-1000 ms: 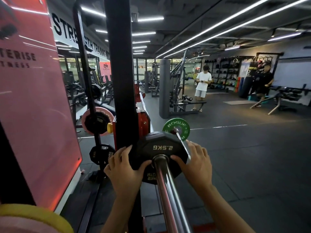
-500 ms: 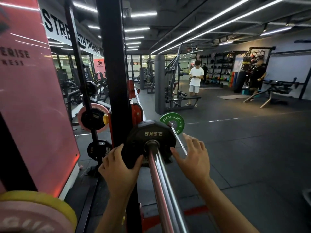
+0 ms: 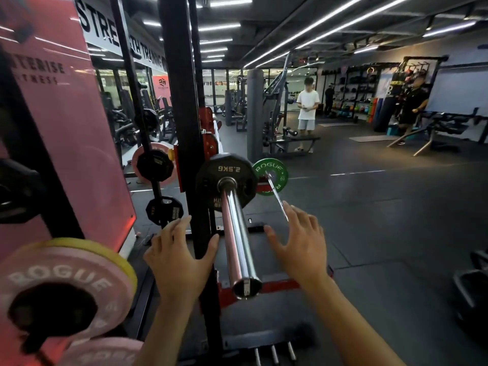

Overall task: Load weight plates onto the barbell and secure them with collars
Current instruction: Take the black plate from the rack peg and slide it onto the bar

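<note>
Hands point(image 3: 182, 262) point(image 3: 298, 247), both released, flank a barbell sleeve point(image 3: 236, 239) carrying a black plate point(image 3: 227, 178). Rack upright point(image 3: 182, 101) stands left; green plate point(image 3: 272, 175) beyond.

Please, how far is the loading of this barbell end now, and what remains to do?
Done: one black 2.5KG plate sits far up the barbell sleeve.

In hand: nothing. The left hand and right hand are open on either side of the sleeve, not touching it.

Left: no collar is visible on the sleeve, so the plate is not yet secured. Whether more plates are planned, and the other end's state, cannot be told.
</note>
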### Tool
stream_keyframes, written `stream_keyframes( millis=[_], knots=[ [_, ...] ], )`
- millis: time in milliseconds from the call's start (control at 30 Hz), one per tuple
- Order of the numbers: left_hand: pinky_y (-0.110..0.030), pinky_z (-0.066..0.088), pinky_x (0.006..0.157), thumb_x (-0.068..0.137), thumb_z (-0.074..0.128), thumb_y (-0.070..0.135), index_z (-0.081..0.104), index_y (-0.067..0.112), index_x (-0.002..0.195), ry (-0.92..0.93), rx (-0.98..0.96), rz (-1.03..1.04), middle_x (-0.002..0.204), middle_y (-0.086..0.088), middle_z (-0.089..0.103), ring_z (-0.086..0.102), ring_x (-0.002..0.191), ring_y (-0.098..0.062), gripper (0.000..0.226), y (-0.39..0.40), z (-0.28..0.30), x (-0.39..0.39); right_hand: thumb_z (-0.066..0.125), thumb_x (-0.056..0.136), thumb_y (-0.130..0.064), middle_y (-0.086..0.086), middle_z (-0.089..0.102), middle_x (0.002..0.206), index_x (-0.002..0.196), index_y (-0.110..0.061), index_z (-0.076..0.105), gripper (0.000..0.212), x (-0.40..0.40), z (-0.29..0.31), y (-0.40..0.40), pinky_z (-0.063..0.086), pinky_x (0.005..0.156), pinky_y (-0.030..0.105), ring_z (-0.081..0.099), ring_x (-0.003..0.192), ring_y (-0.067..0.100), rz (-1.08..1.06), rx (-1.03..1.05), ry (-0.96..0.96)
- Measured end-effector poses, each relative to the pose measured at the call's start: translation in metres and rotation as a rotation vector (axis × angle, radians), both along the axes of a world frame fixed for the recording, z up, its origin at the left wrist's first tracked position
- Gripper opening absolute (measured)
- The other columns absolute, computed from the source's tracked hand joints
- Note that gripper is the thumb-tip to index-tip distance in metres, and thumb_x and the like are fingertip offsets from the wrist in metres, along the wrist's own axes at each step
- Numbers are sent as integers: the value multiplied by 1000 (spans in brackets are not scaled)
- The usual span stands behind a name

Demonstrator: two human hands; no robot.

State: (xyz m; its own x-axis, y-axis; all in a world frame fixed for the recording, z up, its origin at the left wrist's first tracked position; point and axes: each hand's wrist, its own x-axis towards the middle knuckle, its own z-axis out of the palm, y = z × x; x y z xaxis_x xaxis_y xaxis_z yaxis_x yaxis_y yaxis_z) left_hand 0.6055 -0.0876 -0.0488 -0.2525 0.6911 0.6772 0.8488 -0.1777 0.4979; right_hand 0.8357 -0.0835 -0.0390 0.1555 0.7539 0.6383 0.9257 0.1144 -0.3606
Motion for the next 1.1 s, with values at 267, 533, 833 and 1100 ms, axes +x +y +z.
stream_keyframes(
  millis=[267, 533, 833, 1100],
  knots=[
    [-53, 43, 95, 82, 51, 66, 60, 17, 129, 102, -1, -54, 126, -2, 60, 53, 119, -28, 68, -81, -14, 1, 39, 90, -66, 3, 53, 138, 143, -22, 41, 69, -7, -14, -80, 42, 102, 48, 46, 126, 25, 23, -29, 72],
    [-53, 41, 98, 84, 48, 67, 54, 24, 134, 136, -22, -87, 131, 1, 56, 49, 123, -25, 66, -117, 2, -8, 39, 90, -64, 3, 57, 133, 141, -19, 45, 68, -16, -5, -130, 45, 95, 45, 49, 120, 26, -29, 25, 95],
    [-51, 40, 95, 84, 45, 68, 57, 21, 129, 96, 46, -153, 129, -4, 58, 50, 120, -30, 65, -153, 6, -92, 44, 90, -61, 3, 55, 133, 141, -21, 44, 66, -102, 14, -182, 44, 94, 43, 48, 119, 24, -52, 71, 14],
    [-55, 44, 93, 83, 54, 62, 57, 16, 124, 73, 47, 59, 126, -9, 60, 54, 116, -37, 61, -208, 9, -262, 45, 91, -61, 4, 58, 131, 139, -17, 48, 66, -285, 22, -195, 48, 92, 48, 52, 116, 28, 210, 85, -6]
  ],
)
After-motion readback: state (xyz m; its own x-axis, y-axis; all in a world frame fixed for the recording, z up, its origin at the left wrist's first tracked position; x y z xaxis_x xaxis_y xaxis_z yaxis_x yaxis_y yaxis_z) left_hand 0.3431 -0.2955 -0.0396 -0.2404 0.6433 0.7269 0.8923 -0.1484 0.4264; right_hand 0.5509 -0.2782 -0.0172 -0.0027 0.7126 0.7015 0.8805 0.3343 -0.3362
